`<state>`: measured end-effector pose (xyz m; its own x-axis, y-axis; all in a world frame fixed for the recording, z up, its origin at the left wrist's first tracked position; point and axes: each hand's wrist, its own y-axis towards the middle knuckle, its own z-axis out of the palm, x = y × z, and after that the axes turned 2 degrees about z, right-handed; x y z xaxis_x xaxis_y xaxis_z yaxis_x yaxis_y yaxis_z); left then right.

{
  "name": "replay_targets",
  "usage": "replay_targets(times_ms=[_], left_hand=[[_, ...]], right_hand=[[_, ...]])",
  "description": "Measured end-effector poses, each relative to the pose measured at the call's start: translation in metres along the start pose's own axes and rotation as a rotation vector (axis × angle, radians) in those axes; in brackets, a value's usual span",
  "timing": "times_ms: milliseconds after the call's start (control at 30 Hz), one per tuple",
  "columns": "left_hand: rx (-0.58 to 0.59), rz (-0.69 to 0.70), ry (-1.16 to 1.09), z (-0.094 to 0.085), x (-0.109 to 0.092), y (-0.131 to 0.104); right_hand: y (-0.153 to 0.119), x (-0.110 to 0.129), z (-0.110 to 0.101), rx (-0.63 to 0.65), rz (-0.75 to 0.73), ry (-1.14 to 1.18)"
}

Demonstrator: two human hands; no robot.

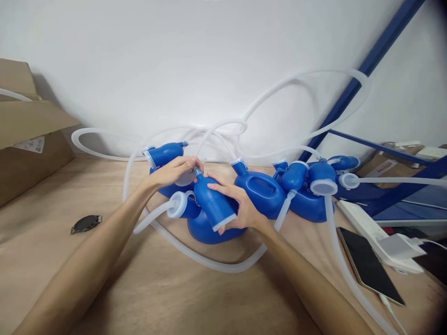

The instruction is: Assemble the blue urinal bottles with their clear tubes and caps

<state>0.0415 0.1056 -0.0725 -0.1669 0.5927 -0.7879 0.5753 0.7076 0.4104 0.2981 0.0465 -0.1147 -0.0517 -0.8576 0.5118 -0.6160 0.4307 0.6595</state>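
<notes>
My right hand (240,202) is wrapped round a blue funnel-shaped piece (213,203), which slants with its wide, pale-rimmed end towards me. At its narrow end, my left hand (183,171) has its fingers pinched by the nozzle and a translucent tube (223,123); the exact grip is hidden. Under the piece sits a blue bottle (206,232). Its white cap (178,204) faces left, with a thick translucent tube (153,218) running from it. Another blue bottle with a handle opening (261,190) stands just right of my right hand.
More blue bottles and funnel pieces (323,177) stand at the right, with looping tubes. A watch (86,224) lies left, before a cardboard box (38,158). A phone (370,265) and a power strip (363,228) lie right, beside a blue metal frame (370,60).
</notes>
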Motion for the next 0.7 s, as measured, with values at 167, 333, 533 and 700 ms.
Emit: replay_targets(times_ms=[167,333,533,700], left_hand=[[-0.153,0.030,0.284,0.024,-0.002,0.007],[-0.202,-0.020,0.152,0.034,-0.004,0.010],[-0.046,-0.140,0.255,0.019,-0.012,0.009],[0.117,-0.240,0.339,0.009,-0.021,0.012]], right_hand=[[-0.001,0.002,0.002,-0.016,-0.006,-0.016],[-0.001,0.002,0.002,-0.012,-0.050,-0.035],[0.000,0.002,-0.001,0.033,-0.041,-0.017],[-0.001,0.001,-0.003,0.064,-0.028,-0.065]])
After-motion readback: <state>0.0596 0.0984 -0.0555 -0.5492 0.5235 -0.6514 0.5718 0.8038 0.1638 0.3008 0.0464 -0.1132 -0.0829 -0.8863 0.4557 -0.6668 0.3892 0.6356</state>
